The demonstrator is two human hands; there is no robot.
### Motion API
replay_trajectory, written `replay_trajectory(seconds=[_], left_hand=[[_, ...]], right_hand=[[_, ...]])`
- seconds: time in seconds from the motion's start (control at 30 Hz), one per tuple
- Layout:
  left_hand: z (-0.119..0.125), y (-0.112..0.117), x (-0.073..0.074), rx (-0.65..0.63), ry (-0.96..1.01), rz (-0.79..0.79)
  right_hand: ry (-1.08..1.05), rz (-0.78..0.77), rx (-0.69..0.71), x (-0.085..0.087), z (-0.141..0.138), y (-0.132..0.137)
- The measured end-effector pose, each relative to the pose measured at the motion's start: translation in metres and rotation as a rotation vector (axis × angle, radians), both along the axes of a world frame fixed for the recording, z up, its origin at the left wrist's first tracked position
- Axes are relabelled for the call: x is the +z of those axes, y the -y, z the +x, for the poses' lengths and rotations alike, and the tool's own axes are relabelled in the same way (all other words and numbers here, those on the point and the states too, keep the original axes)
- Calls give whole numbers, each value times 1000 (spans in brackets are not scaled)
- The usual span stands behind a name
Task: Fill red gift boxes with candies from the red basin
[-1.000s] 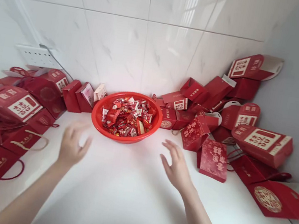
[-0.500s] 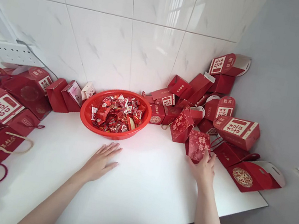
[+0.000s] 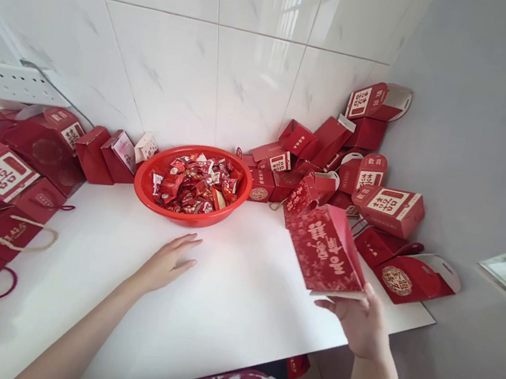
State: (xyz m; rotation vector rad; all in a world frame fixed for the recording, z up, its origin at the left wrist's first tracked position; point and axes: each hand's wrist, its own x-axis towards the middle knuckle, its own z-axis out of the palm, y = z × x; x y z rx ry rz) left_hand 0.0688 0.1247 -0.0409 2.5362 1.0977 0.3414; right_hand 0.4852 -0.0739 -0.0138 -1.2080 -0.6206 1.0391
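My right hand (image 3: 364, 323) holds a flat red gift box (image 3: 325, 249) by its lower edge, lifted above the right part of the white table (image 3: 221, 314). The box is tilted, its printed face toward me. My left hand (image 3: 166, 260) lies flat on the table with fingers stretched out, holding nothing, just in front of a red basin (image 3: 148, 187) filled with red-wrapped candies (image 3: 194, 191).
Red gift boxes pile up against the tiled wall at the right corner (image 3: 373, 171) and along the left edge (image 3: 1, 171). Red bags with cord handles (image 3: 5, 234) lie at the left. A white power strip (image 3: 17, 82) hangs on the wall. The table's right edge drops off near my right hand.
My right hand reached to the pile at the right, took a red gift box and lifted it toward me. My left hand came down flat on the table.
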Motion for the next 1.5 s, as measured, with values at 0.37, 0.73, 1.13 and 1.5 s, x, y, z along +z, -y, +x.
replay_trajectory(seconds=[0.37, 0.73, 1.13, 1.5], left_hand=[[37, 74, 104, -63, 250, 55], [71, 100, 72, 321, 432, 190], [60, 123, 85, 263, 398, -33], [60, 128, 76, 256, 922, -865]], right_hand=[[163, 64, 839, 18, -111, -56], [793, 162, 571, 71, -169, -73], [833, 301, 800, 103, -181, -70], [1051, 254, 656, 70, -190, -82]])
